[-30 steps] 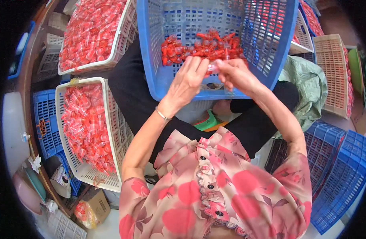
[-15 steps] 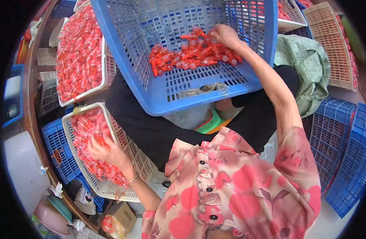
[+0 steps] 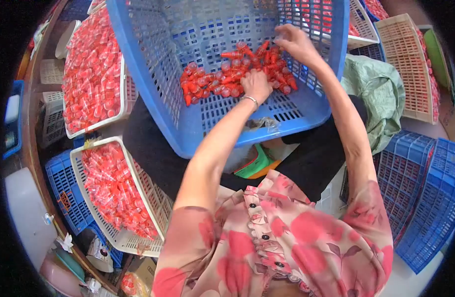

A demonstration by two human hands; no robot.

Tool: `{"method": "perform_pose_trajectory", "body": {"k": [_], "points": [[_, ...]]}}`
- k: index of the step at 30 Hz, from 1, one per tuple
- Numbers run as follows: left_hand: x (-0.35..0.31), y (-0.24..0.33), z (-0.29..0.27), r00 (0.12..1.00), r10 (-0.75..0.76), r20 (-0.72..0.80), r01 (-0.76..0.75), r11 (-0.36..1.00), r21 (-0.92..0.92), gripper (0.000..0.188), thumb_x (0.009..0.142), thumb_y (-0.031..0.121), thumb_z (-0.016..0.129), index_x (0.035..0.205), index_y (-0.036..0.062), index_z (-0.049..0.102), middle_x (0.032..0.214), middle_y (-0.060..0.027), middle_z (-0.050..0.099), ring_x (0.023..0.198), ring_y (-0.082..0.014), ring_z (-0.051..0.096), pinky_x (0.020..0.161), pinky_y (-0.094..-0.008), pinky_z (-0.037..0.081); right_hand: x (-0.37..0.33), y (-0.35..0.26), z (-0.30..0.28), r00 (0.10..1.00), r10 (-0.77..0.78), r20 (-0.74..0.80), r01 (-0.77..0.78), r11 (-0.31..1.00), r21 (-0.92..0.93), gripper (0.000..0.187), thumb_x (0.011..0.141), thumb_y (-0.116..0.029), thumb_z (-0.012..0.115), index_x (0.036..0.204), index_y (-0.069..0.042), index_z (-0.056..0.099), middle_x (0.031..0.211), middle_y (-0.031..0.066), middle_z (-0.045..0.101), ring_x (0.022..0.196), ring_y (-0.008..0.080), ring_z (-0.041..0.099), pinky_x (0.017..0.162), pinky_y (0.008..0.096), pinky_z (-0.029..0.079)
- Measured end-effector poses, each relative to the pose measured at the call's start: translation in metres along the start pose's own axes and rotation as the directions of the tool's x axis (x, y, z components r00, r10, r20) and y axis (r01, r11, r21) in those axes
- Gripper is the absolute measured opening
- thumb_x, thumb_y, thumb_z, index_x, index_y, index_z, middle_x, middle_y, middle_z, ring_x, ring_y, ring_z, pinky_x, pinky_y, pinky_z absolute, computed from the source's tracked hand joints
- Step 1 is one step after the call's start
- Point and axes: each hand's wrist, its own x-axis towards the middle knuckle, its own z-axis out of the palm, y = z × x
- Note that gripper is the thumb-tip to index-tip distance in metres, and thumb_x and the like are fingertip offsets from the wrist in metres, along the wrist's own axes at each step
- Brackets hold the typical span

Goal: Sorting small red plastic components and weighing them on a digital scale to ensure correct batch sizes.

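A large blue basket tilts toward me over my legs. Small red plastic pieces with clear, rounded ends lie heaped along its bottom. My left hand, a bracelet at its wrist, reaches down into the heap. Its fingers are curled in among the pieces, and whatever they grip is hidden. Above the heap's right end, near the basket's right wall, my right hand is raised with fingers bent together. Something pale and blurred shows at those fingertips, too small to name.
To my left stand a white basket and a larger white crate, both full of similar red pieces. Blue crates stand at the right beside a green woven sack. A beige crate leans behind them.
My left hand has left the white basket and come across into the heap in the blue basket. My right hand has lifted off the heap and shifted slightly right.
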Motion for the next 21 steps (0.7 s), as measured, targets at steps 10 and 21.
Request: {"method": "perform_pose_trajectory", "body": {"k": [10,21], "points": [[0.037,-0.042,0.023,0.994,0.029,-0.110,-0.059,0.958,-0.280,0.032,0.082,0.029,0.069,0.097,0.0024,0.062,0.098,-0.0148,0.063,0.083,-0.0310,0.064,0.072,-0.0453,0.052,-0.059,-0.061,-0.046,0.971,0.228,0.072,-0.227,0.788,0.572,0.033,0.090,-0.020,0.066,0.114,0.000,0.060,0.094,0.0065,0.066,0.081,0.0136,0.066,0.072,0.0249,0.052],[-0.063,-0.004,-0.088,0.933,0.106,0.344,0.331,0.118,-0.936,0.042,0.101,0.045,0.041,0.113,0.0076,0.054,0.094,-0.0062,0.063,0.079,-0.0192,0.064,0.069,-0.0326,0.050,-0.073,-0.051,-0.013,0.994,0.052,0.093,-0.070,0.975,0.209,0.029,0.091,-0.010,0.063,0.117,0.000,0.059,0.097,0.0025,0.062,0.090,0.0096,0.059,0.080,0.0236,0.048]]}}
